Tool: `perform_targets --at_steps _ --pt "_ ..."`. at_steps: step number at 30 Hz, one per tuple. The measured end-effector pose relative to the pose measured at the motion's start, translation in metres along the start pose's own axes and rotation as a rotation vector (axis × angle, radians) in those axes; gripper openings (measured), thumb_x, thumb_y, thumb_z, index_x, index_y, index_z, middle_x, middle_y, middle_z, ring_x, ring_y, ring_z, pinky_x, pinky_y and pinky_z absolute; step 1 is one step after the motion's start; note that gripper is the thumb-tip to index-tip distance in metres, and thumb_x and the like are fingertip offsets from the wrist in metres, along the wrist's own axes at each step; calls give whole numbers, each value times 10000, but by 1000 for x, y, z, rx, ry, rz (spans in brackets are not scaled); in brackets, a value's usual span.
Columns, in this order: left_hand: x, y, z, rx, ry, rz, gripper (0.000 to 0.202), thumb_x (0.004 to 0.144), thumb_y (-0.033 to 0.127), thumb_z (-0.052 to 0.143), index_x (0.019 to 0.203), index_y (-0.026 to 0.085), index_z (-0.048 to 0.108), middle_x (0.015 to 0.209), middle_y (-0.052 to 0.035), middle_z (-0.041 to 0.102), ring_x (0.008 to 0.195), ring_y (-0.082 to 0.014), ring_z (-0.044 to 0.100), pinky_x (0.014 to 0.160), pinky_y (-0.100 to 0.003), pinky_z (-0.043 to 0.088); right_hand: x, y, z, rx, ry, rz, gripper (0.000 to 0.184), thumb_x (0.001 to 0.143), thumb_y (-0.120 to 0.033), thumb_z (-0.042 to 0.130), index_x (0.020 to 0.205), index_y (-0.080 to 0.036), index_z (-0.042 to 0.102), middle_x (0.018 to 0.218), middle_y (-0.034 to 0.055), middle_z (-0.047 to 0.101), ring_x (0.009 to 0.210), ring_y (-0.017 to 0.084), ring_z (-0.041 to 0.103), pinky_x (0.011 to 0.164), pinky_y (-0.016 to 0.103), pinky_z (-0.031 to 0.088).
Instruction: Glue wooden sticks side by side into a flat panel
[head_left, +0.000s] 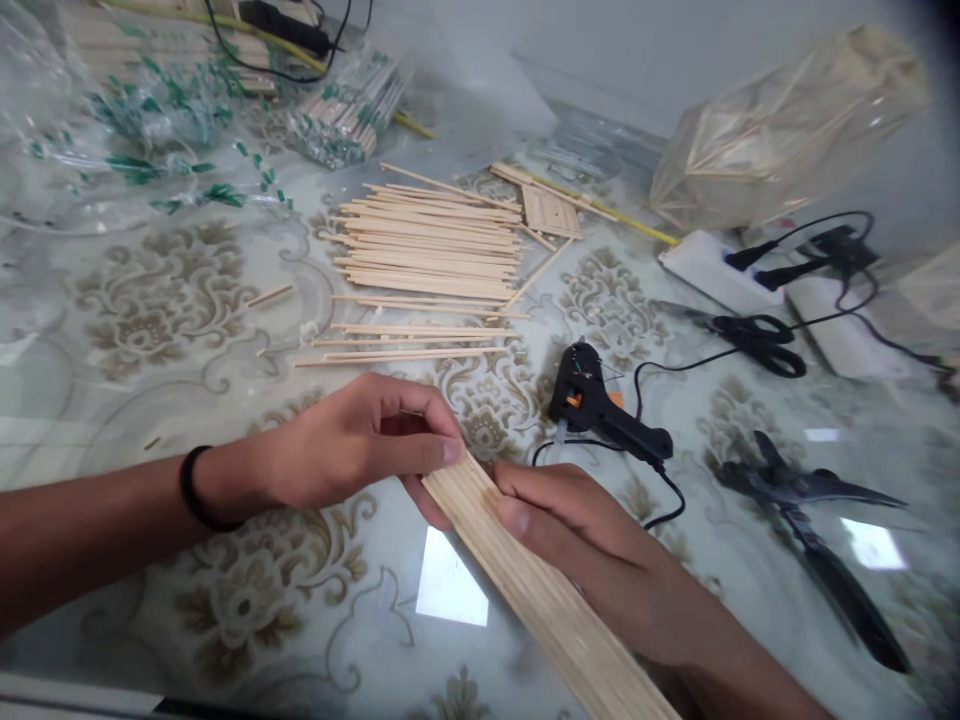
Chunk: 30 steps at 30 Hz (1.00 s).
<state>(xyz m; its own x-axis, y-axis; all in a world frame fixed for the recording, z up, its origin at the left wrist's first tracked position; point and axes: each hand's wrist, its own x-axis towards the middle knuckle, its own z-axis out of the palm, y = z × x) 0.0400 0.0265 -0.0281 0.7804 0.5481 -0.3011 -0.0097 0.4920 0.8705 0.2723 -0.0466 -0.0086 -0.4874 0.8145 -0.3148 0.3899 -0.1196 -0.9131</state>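
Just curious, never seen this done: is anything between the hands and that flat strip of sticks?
Nothing visible. The left hand pinches the strip of sticks at its far end, the right hand grips its edge, thumb on top. The glue gun lies apart, beyond them.

Bare tabletop [112, 400] lies open left of the left hand [337, 440]. Straight ahead, loose wooden sticks [427, 250] bar the way. Just beyond the right hand [592, 550] lie a glue gun [592, 400] and its cord [670, 503]. Farther right lie scissors [750, 335] and cutters [795, 487].
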Motion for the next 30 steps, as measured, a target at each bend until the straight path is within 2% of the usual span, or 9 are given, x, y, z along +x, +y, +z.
perform_targets --at_steps 5,9,11,16,20,22,26,30 --pt "0 -1 0 -11 2 6 174 981 266 719 849 154 700 819 -6 730 689 -142 777 652 -203 622 -4 -1 4 31 52 28 582 1090 -688 404 762 -228 544 701 -15 461 642 157 412 571 319 350" --pt "1 -2 0 4 3 8 170 984 249 704 845 152 698 825 4 702 681 -137 776 643 -196 612 -1 3 2 114 -72 -23 738 1046 -813 262 975 -212 683 694 -24 434 614 156 388 524 307 311" --pt "1 -3 0 5 -5 9 164 982 255 710 855 153 698 828 3 695 692 -146 781 646 -205 619 1 5 1 109 -83 -41 769 1048 -815 234 996 -201 693 685 -28 437 593 148 380 514 301 306" --pt "0 -5 1 10 -36 7 184 978 290 730 867 150 685 853 -18 716 708 -156 778 668 -239 647 4 4 2 8 -27 -38 525 1083 -635 476 802 -207 589 657 -48 414 570 125 368 513 291 279" --pt "1 -5 3 2 -41 7 253 915 352 817 849 153 676 834 -17 715 727 -165 768 670 -257 666 5 5 4 -30 -13 -17 477 1103 -495 478 712 -223 474 637 -65 338 560 111 329 508 293 243" --pt "1 -5 3 -6 -39 12 237 920 333 807 845 151 675 826 -12 709 726 -161 767 673 -256 670 5 6 5 -35 1 -9 469 1105 -458 469 697 -230 435 638 -67 309 565 113 317 512 297 241" --pt "1 -4 2 -27 -30 8 157 970 234 716 852 137 676 817 -3 707 684 -134 773 664 -216 652 4 6 4 -38 3 -8 449 1117 -470 463 736 -234 434 659 -65 336 580 116 340 522 300 262" --pt "1 -4 2 -19 -24 6 158 979 227 701 852 137 677 809 2 705 685 -131 770 664 -213 649 1 6 0 -43 -17 -72 494 1120 -578 445 763 -237 436 695 -60 382 604 119 378 559 299 306"
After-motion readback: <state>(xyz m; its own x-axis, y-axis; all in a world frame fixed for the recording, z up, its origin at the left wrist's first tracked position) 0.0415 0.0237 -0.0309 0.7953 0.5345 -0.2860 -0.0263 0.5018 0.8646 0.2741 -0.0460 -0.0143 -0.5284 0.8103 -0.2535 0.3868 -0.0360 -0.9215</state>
